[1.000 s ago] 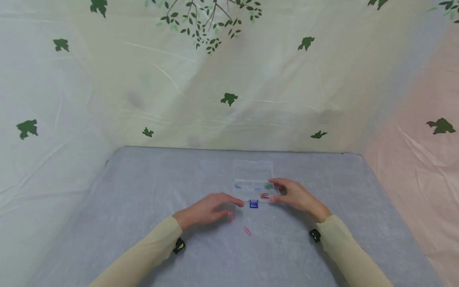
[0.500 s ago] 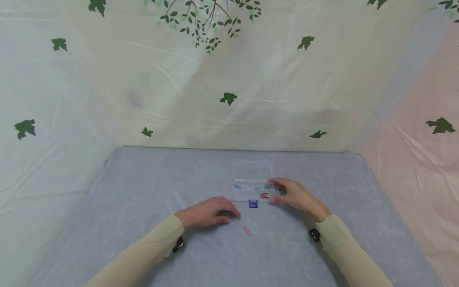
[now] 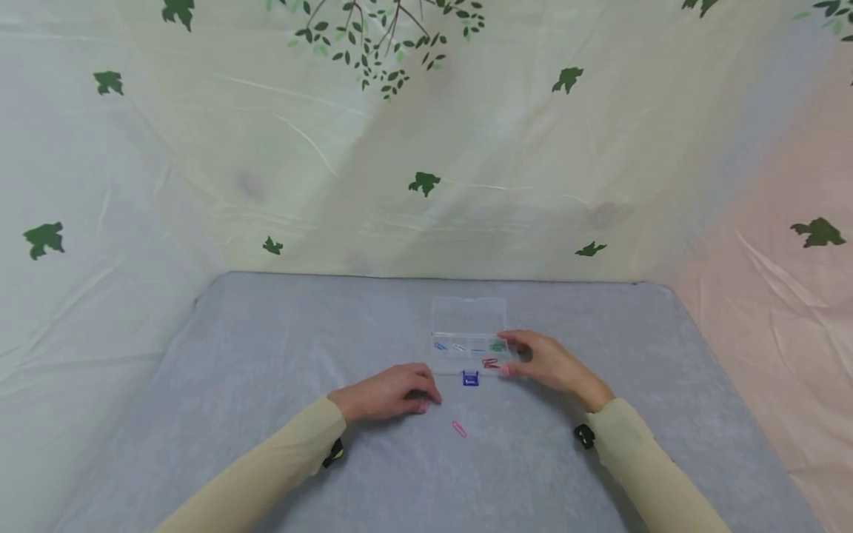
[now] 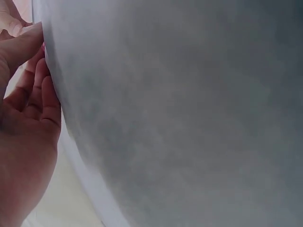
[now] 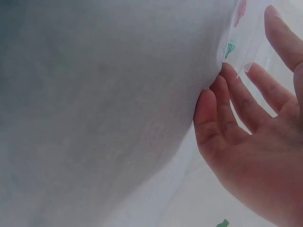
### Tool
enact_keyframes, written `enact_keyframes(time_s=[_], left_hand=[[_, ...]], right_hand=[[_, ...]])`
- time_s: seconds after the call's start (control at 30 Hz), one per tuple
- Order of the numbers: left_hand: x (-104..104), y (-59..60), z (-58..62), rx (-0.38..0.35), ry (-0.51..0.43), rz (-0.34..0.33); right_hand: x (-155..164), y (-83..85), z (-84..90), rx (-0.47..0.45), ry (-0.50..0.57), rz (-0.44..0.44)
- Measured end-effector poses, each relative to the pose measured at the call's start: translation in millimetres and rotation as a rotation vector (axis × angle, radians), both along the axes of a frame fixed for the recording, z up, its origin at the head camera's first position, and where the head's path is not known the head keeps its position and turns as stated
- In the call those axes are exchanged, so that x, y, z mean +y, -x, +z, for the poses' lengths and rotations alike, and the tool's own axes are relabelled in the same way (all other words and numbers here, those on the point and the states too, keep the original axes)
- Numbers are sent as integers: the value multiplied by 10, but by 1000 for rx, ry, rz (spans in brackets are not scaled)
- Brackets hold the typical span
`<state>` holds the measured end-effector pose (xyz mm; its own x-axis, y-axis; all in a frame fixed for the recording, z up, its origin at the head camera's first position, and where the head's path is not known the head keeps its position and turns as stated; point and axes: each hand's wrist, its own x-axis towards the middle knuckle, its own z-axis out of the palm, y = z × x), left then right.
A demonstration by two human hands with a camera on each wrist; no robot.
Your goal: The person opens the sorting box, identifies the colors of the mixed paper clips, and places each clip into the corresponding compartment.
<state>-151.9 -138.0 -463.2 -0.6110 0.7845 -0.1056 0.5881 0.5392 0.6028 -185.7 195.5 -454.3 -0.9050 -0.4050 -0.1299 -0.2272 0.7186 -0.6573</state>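
A clear plastic box (image 3: 466, 348) lies on the grey cloth with its lid (image 3: 469, 314) folded back, and several coloured paper clips lie inside. My right hand (image 3: 514, 355) grips the box's right end between thumb and fingers; in the right wrist view its fingertips (image 5: 227, 75) touch the box edge (image 5: 246, 28). My left hand (image 3: 421, 400) is curled down on the cloth left of the box, pinching a pink paper clip (image 4: 43, 46) that barely shows. A blue binder clip (image 3: 470, 378) sits against the box's front. A second pink paper clip (image 3: 459, 428) lies nearer me.
The grey cloth-covered table (image 3: 266, 355) is walled by a leaf-printed sheet (image 3: 426, 185) at the back and both sides. Bare cloth stretches to the left, to the right and in front of my arms.
My left hand drew back from the box's front corner toward me and curled over the pink paper clip, which now hides under its fingertips. The right hand and box stayed put.
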Motion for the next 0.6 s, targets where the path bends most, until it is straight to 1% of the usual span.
enact_keyframes(time_s=[0.1,0.17,0.37,0.6], left_hand=[[-16,16,-21,-21,0,40],[-21,28,-27,-24,1,56],[-27,40,-29,-3,-10,66],[-46,34,-13,-30,-76,87]], right_hand=[[-3,-2,1,-2,-3,-3],[-2,-8,8,-8,-2,-8],[-2,-8,3,-13,2,-11],[-4,-6,4,-4,-4,-5]])
